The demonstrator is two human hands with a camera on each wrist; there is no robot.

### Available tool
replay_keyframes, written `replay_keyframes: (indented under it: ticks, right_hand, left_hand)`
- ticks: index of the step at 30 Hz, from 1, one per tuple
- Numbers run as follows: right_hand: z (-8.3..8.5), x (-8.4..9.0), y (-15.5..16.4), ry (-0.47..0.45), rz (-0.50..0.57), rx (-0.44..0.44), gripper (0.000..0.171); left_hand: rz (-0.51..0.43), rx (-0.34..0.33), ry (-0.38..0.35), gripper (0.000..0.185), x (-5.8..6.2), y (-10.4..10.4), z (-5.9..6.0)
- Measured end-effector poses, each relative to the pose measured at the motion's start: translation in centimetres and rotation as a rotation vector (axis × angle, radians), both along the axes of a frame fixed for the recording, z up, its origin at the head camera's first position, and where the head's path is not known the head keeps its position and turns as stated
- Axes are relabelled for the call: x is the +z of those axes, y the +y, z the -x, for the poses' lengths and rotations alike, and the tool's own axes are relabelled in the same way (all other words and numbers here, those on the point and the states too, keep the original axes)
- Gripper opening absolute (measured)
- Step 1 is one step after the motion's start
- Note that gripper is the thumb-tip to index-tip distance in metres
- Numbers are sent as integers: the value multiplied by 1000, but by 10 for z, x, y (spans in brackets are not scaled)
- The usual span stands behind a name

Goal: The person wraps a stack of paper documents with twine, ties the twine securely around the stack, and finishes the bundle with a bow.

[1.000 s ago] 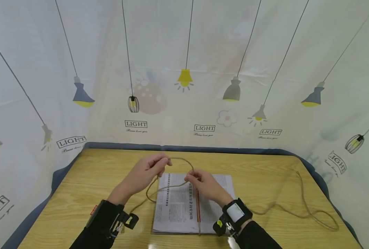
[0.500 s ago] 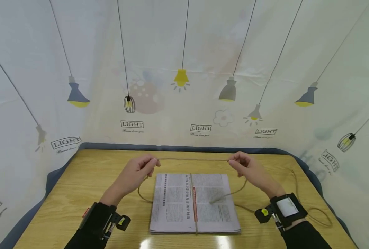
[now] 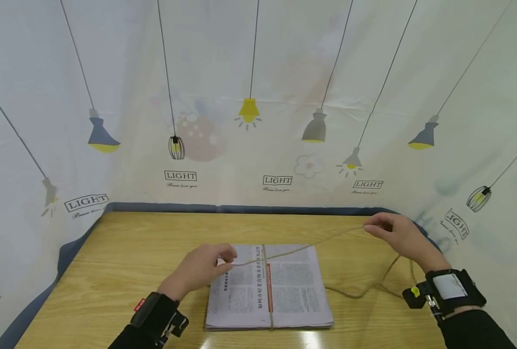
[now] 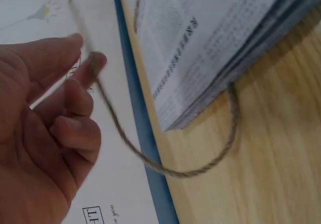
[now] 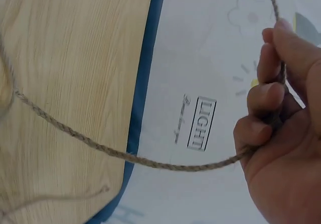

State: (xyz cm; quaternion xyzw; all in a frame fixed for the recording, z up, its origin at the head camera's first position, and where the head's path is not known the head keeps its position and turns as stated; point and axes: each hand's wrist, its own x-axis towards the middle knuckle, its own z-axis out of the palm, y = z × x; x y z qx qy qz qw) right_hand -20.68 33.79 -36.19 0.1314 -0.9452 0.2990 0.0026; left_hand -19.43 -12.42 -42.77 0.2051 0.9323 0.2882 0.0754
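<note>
A stack of folded newspapers (image 3: 293,291) lies on the table, with a brown twisted rope (image 3: 265,276) running front to back over its top. My left hand (image 3: 203,269), at the stack's far left corner, lightly pinches the rope between thumb and index finger. From there, in the left wrist view, the rope (image 4: 135,148) curves down to the underside of the stack. Raised to the right of the stack, my right hand (image 3: 400,237) grips the rope with curled fingers. One strand stretches between both hands; another rope length (image 5: 150,162) hangs from my right palm.
Slack rope (image 3: 356,294) lies on the wooden table (image 3: 145,237) right of the stack, and a rope end (image 5: 104,189) shows in the right wrist view. A pale curtain (image 3: 241,58) printed with lamps surrounds the table's back and sides.
My right hand has moved from over the newspapers far to the right, drawing out the rope. My left hand has come down closer to the stack. The loop held between them has straightened.
</note>
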Motion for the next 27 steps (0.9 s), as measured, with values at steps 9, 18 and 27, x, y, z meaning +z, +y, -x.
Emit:
replay_keyframes:
  ticks: [9, 18, 27]
  right_hand:
    - [6, -4, 30, 63, -322, -35, 7]
    - [14, -22, 48, 280, -561, -210, 3]
    - [19, -50, 39, 227, -406, -400, 17]
  left_hand:
    - [136, 165, 48, 34, -18, -7, -3]
    - [169, 238, 49, 11, -41, -9, -7]
    - [155, 214, 73, 7, -45, -10, -13]
